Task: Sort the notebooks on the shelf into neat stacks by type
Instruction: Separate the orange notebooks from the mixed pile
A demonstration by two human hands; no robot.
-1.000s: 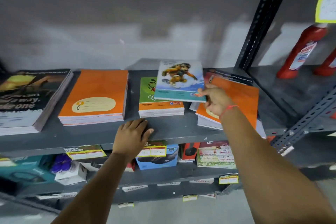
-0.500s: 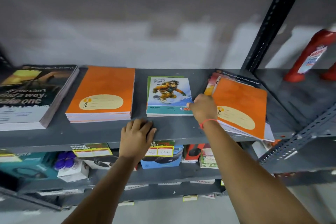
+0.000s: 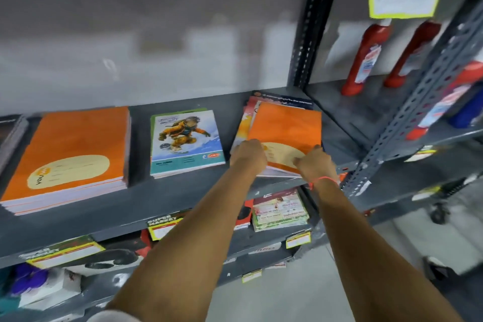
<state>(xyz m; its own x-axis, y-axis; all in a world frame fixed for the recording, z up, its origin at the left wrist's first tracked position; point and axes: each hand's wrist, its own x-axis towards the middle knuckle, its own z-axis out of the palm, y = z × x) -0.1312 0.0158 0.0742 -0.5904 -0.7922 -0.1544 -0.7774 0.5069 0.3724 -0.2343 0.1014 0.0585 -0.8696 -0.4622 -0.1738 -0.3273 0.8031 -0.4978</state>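
On the grey shelf a neat stack of orange notebooks lies at the left. A smaller stack topped by a cartoon snowboarder notebook sits in the middle. At the right is an untidy pile with an orange notebook on top and mixed covers sticking out behind. My left hand grips that top orange notebook at its near left corner. My right hand, with a red thread on the wrist, holds its near right edge.
A dark stack edge shows at the far left. A slotted upright stands behind the pile. Red bottles stand on the neighbouring rack to the right. Boxed goods and yellow price tags fill the shelf below.
My right hand has left the snowboarder notebook on the middle stack and moved to the right pile. My left hand has come off the shelf edge to the same pile. The view swung right.
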